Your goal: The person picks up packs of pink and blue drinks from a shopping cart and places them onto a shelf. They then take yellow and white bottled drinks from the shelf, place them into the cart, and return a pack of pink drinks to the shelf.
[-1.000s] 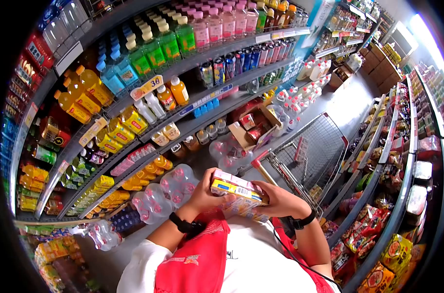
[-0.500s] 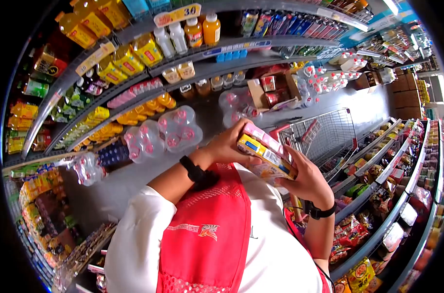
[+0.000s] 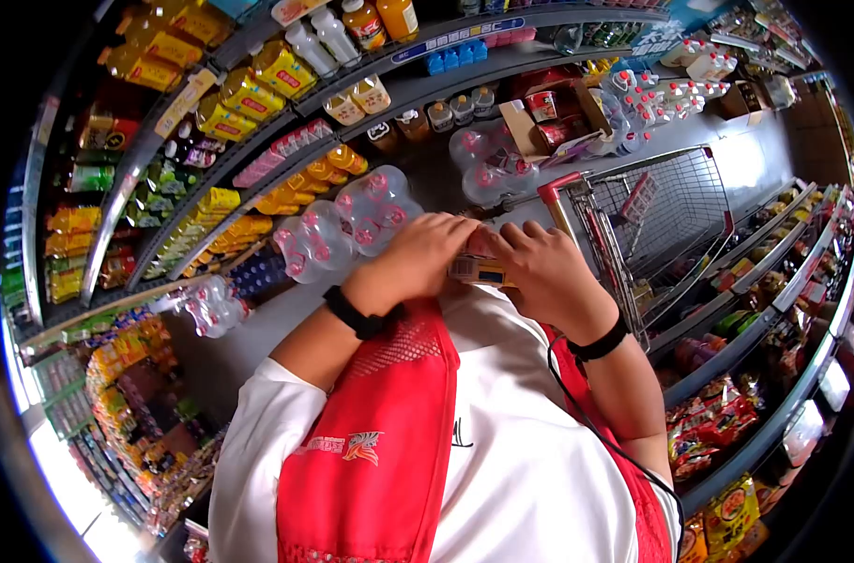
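Note:
Close in front of my chest, both hands are on a small boxed pack (image 3: 483, 271), whose yellow side and printed label show below the fingers. Most of the pack is covered by the hands. My left hand (image 3: 422, 251) is closed on its left end, the fingers reaching over the top. From the other side, my right hand (image 3: 544, 274) curls its fingers over the pack, near the left fingertips. Whether the pack is opened cannot be seen.
Just beyond my right hand stands a wire shopping cart (image 3: 676, 202) with a pink pack inside. Shrink-wrapped bottles (image 3: 380, 202) are on the floor ahead. Drink shelves (image 3: 286, 141) run along the left, snack shelves (image 3: 774, 324) along the right. An open cardboard box (image 3: 530, 131) sits beyond the bottles.
My hands have come together over the pack, and the right hand has turned with its fingers curled over it. The pack's pink and yellow faces are now mostly hidden. The view has shifted.

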